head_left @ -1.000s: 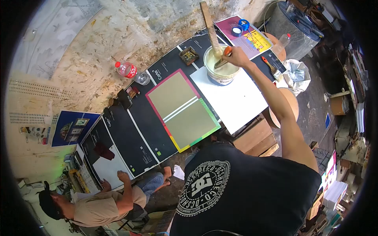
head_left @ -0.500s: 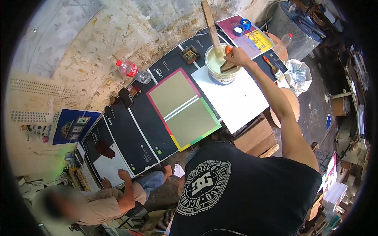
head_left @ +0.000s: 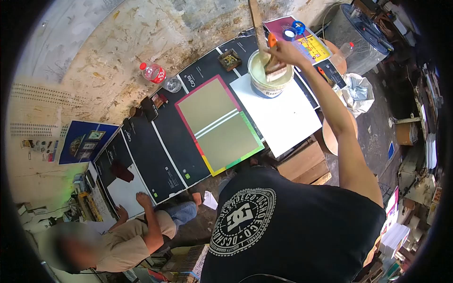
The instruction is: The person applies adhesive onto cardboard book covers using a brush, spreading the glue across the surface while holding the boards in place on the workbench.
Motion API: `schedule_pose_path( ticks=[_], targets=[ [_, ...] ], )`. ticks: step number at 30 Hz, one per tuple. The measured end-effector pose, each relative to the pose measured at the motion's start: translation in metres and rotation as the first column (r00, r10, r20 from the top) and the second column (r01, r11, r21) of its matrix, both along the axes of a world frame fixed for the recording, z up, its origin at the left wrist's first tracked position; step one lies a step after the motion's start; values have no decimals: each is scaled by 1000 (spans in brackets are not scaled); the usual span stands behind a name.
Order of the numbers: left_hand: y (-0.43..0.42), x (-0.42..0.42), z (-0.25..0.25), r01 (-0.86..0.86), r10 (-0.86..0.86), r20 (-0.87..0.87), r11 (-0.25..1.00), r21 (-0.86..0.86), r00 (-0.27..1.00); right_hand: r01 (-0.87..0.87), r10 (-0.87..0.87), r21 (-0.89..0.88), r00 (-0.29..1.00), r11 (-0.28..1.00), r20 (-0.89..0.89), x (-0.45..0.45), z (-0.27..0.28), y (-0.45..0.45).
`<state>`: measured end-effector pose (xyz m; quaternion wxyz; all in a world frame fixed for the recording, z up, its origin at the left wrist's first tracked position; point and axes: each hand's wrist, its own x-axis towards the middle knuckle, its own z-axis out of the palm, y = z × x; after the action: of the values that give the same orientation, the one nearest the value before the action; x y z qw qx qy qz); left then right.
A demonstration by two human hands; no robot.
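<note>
Bench [head_left: 163, 134]: black-topped, under a white rectangular board [head_left: 283, 122].
Bucket [head_left: 271, 92]: white plastic, on the board, holding pale greenish liquid [head_left: 257, 68].
Stick [head_left: 255, 23]: brown wood, leaning in the bucket.
Brush [head_left: 276, 70]: broad, orange-handled, at the bucket's mouth; long axis near upright, bristles down.
Your right grip [head_left: 287, 53]: clasps the brush; your left grip is out of sight.

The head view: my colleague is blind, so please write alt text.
A person's right hand holds a wide brush at the mouth of an open bucket, which stands on a white sheet. To its left lies a board with a coloured border; another person is at the dark table's left end.
</note>
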<state>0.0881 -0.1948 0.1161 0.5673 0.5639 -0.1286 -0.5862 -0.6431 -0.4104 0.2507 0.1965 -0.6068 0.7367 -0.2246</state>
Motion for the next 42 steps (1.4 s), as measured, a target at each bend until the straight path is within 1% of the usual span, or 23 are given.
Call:
schedule_pose_path(
  ticks=[1,4,7,11,14,16,17,18,20,21,22,24,26,28,29,30,31,33,35,37,40,41,42],
  targets=[
    [-11,10,0,4,-5,-55,1000,-24,998,-10,11,-29,1000,1000,29,2,16,2],
    [-37,37,0,14,-32,-184,995,-94,982,6,-10,-88,999,996,-43,-2,21,-5],
    [-55,54,-6,42,-84,-285,988,-151,955,-35,35,-2,999,999,5,1,36,-1],
    [-57,59,-22,65,-131,-323,976,-209,937,-98,89,110,993,989,82,4,24,-2],
    [-47,53,-34,13,-48,-196,985,-175,980,-116,96,214,990,970,104,5,20,-7],
    [-14,36,-60,-5,6,11,992,-125,1000,-142,123,213,987,967,100,12,39,-5],
    [18,17,-84,34,-20,169,996,-77,985,-153,134,213,986,965,101,16,45,-4],
    [53,2,-114,78,-69,305,997,-20,950,-179,180,222,984,959,17,15,46,-9],
    [119,-29,-163,229,-219,548,972,52,807,-206,212,216,977,954,-5,18,42,-16],
    [126,-57,-150,277,-254,628,959,63,735,-222,231,212,973,952,-20,20,42,-22],
    [111,-71,-130,299,-254,661,953,46,707,-231,293,355,947,906,-131,22,46,-33],
    [57,-141,-15,341,-244,723,940,14,646,-251,395,373,834,893,-385,36,46,-40],
    [17,-168,36,451,-335,842,884,125,423,-312,470,358,675,880,-569,56,49,-41],
    [-13,-179,39,640,-107,967,766,-67,230,-418,508,317,508,851,-695,75,53,-29],
    [-23,-187,53,718,-51,992,694,-46,113,-468,508,300,420,831,-752,87,55,-22],
    [-30,-191,58,761,-128,991,645,66,23,-400,487,324,427,858,-762,111,62,-15],
    [-33,-194,61,779,-125,991,617,116,-48,-491,488,259,425,832,-762,124,61,-13],
    [-38,-201,66,808,-112,976,548,216,-185,-561,505,227,409,796,-760,157,62,-6],
    [-38,-204,68,802,-169,937,485,348,-305,-674,466,29,479,738,-744,183,44,-7],
    [-40,-203,68,794,-203,905,434,426,-375,-662,430,-111,595,741,-679,217,30,-12],
    [-43,-199,67,794,-233,885,392,465,-403,-489,414,-269,863,830,-289,263,15,-10],
    [-44,-199,67,792,-243,880,385,474,-409,-387,356,-483,921,786,-159,269,-18,-23],
    [-45,-200,67,792,-249,875,376,481,-414,-248,274,-409,962,878,5,275,-31,-19]
  ],
)
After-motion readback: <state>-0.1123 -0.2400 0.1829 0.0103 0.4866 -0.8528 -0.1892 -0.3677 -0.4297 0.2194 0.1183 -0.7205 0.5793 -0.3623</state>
